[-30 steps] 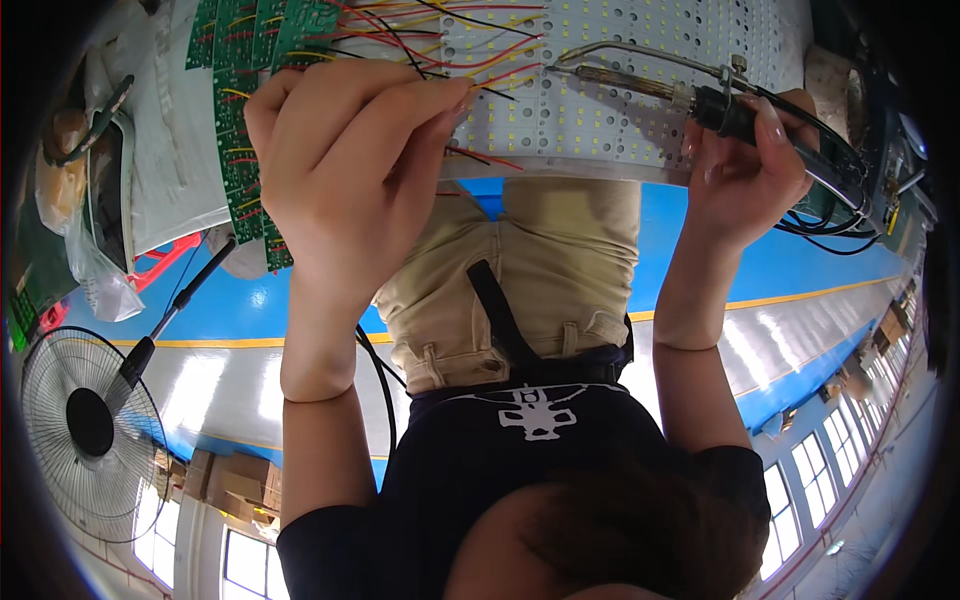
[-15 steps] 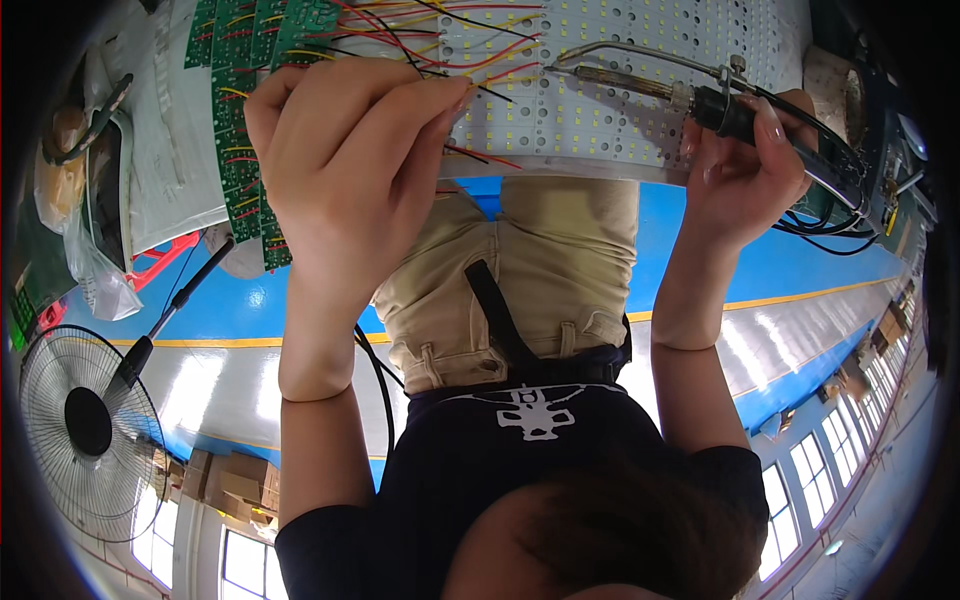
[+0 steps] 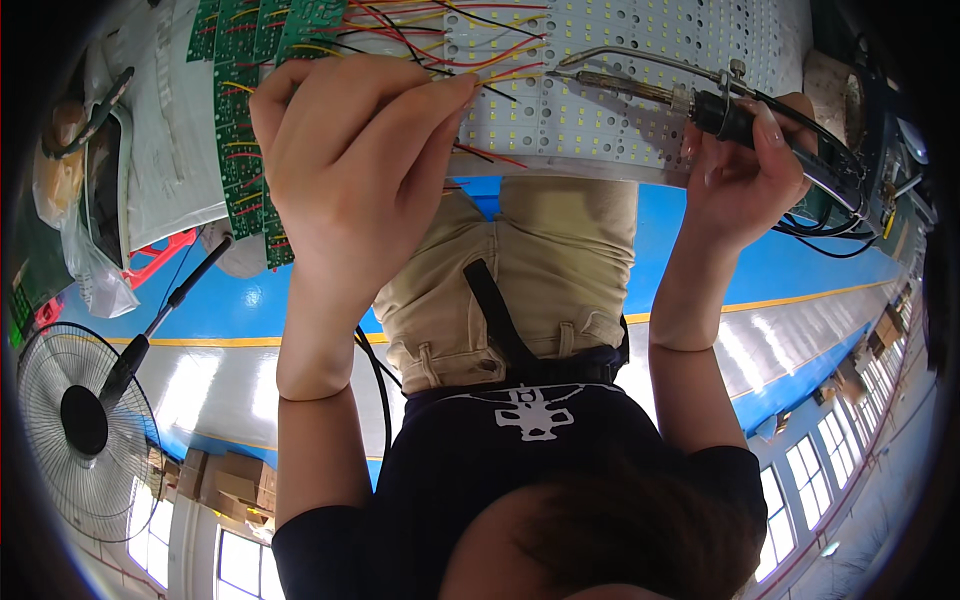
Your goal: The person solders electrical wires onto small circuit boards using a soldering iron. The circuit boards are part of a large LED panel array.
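My left hand (image 3: 350, 150) is closed in a pinch over the wires, thumb and forefinger on a thin yellow wire (image 3: 512, 77). The free end of that wire points right, close to the tip of a soldering iron (image 3: 722, 115). My right hand (image 3: 745, 180) grips the iron's black handle; a curved metal feed tube (image 3: 640, 54) clamped to it bends down near the tip. Beneath lies a white panel of LED boards (image 3: 600, 130) with small yellow chips and round holes. Whether tip and wire touch, I cannot tell.
Green circuit boards (image 3: 235, 130) with red, black and yellow wires lie left of my left hand. A roll-like grey object (image 3: 835, 90) stands at the right, by a black cable (image 3: 840, 215). A fan (image 3: 85, 420) stands at lower left.
The boards and wires have shifted very slightly to the right in view, my left hand with them. The iron's tip now sits by the yellow wire's end. Both grips stay the same.
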### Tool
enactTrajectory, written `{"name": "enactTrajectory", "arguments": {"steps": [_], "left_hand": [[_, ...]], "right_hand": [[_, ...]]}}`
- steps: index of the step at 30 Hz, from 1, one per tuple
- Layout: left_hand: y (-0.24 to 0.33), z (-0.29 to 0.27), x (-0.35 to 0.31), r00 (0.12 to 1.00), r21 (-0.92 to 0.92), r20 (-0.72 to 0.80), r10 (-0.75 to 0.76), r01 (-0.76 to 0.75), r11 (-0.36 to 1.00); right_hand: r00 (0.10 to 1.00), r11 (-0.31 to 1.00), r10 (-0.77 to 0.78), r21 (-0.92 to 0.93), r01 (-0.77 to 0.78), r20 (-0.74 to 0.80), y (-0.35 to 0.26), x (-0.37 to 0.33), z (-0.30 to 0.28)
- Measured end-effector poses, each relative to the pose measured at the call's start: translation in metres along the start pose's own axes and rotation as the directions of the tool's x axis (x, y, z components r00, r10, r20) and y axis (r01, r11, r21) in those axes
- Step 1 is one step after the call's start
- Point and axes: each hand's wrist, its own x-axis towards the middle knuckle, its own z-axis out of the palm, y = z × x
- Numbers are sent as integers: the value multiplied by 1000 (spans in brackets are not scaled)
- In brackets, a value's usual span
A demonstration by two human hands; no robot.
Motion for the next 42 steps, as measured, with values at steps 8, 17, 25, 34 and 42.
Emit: {"name": "enactTrajectory", "arguments": {"steps": [8,17,25,34,42], "left_hand": [[-1,1,-1,1000,1,-12,14,-14,1000],[-1,0,-1,1000,2,-5,14,-14,1000],[-1,2,0,1000,4,-17,22,-22,1000],[-3,8,-4,998,-19,-60,7,-8,1000],[-3,2,-3,999,12,-24,37,-37,999]], "right_hand": [[1000,1000,27,-6,-27,0,-1,0,0],[1000,999,-7,40,8,-21,3,-5,-3],[998,997,-57,53,57,5,1,-5,-3],[996,995,-73,-78,68,-58,8,-6,-9],[996,996,-81,-33,79,-43,11,-8,-6]]}}
